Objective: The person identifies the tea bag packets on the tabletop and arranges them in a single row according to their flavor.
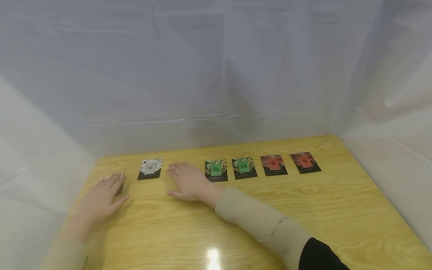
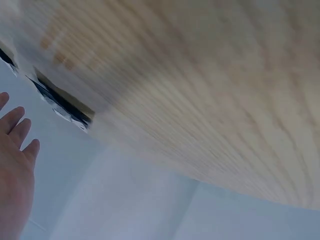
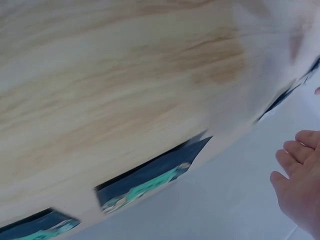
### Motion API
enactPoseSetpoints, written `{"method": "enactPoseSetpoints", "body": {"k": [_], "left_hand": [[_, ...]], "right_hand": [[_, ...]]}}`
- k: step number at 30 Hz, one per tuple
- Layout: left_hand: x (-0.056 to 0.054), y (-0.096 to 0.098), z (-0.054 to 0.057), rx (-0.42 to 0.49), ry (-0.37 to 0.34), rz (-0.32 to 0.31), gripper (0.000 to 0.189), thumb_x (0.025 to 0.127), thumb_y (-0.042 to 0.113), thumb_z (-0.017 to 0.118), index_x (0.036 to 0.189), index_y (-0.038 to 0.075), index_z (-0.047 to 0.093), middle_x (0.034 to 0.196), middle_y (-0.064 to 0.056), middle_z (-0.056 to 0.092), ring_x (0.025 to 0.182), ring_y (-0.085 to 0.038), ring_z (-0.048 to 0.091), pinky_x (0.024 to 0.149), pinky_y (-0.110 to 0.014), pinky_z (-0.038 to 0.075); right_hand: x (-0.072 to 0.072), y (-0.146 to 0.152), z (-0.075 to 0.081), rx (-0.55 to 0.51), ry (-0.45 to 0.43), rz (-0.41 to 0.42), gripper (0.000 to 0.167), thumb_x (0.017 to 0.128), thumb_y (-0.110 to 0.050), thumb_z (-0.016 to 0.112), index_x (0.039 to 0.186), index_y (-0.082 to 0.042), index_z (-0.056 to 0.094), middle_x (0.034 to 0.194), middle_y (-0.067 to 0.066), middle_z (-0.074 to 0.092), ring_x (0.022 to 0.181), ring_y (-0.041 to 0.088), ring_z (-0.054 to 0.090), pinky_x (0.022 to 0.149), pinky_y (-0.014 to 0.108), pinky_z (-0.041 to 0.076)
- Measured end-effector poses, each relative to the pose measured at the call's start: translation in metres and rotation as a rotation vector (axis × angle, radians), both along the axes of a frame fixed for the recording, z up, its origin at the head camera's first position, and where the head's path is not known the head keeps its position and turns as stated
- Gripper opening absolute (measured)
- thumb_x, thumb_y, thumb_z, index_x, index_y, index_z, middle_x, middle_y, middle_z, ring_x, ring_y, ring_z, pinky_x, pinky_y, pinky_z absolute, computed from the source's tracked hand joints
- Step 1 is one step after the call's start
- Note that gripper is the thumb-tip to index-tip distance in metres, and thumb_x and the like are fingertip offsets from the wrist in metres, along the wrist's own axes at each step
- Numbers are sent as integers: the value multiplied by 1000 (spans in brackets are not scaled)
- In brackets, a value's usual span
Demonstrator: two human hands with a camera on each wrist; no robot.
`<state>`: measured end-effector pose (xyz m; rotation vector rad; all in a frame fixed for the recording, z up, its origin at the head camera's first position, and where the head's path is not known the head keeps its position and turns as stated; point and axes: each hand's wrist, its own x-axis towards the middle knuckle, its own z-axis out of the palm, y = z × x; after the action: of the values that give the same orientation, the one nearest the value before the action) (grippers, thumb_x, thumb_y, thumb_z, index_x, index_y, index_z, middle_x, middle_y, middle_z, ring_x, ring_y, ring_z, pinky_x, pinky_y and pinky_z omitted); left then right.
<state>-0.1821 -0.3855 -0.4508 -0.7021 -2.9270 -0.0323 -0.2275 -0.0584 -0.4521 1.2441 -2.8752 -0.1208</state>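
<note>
My left hand [image 1: 102,198] reaches low over the left part of the table with its fingers stretched out. A dark card edge [image 1: 119,189] shows beside its fingers, the rest of that card hidden beneath them. To the right lies a white-and-black card [image 1: 150,168]. My right hand [image 1: 189,182] is spread palm down, close over the wood between this card and a green-and-black card [image 1: 216,170]. In the right wrist view the right hand [image 3: 302,185] has straight fingers with nothing between them. The left wrist view shows the left hand [image 2: 17,172] with its fingers extended.
Another green card [image 1: 244,167] and two red cards [image 1: 273,165] [image 1: 305,162] continue the row to the right along the back of the wooden table [image 1: 189,232]. White sheeting [image 1: 189,75] hangs behind the table and at both sides.
</note>
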Motion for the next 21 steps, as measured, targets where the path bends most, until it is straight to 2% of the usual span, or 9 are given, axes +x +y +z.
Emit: {"method": "enactPoseSetpoints", "body": {"k": [4,10,21], "left_hand": [[5,-9,-3,18,6,22,70,101,40,67,147,-11,52,152,-39,49,139,-58,48,116,-69,39],[14,-17,-2,-11,-33,55,69,104,41,62,149,-10,51,156,-38,46,142,-58,44,118,-71,37],[23,-29,-7,14,-60,72,68,107,41,58,153,-8,47,161,-37,39,146,-58,40,117,-72,37]], "right_hand": [[0,-14,-3,20,2,17,82,109,-68,30,170,-13,25,178,4,24,165,23,25,138,41,18],[3,-25,-5,51,-6,23,81,110,-67,25,171,-14,18,180,4,18,167,22,19,139,39,13],[0,-33,-15,21,-64,4,83,109,-68,26,172,-15,13,181,3,11,168,20,13,139,37,10]]}}
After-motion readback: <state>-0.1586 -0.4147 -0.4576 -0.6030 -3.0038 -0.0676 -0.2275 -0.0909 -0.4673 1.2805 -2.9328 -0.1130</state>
